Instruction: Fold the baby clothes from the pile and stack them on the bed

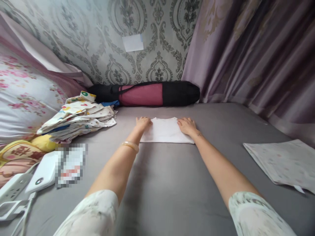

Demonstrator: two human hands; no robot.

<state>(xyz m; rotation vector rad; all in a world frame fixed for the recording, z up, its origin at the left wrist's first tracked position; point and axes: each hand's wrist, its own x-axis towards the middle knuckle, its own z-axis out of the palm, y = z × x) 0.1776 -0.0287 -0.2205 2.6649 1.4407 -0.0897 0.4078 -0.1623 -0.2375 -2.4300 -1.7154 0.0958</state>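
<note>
The white shirt (165, 131) lies flat on the grey bed (167, 183), straight ahead of me, folded into a low, wide shape. Its long axis runs left to right, across the line of my arms, with the curved neckline along the far edge and a straight edge on the near side. It sits between my two hands, so neither is clearly nearer: my left hand (143, 122) is at its far left corner, my right hand (187, 126) at its far right one. The fingers of both bend over the cloth; I cannot tell whether either grip pinches it or only presses down.

Beyond the shirt, a long black and red bag (141, 95) lies along the wall, roughly parallel to it. To the left is a heap of patterned clothes (81, 114), with a white power bank (45, 172) nearer me. Well apart on the right lies a pale patterned cloth (285, 160).
</note>
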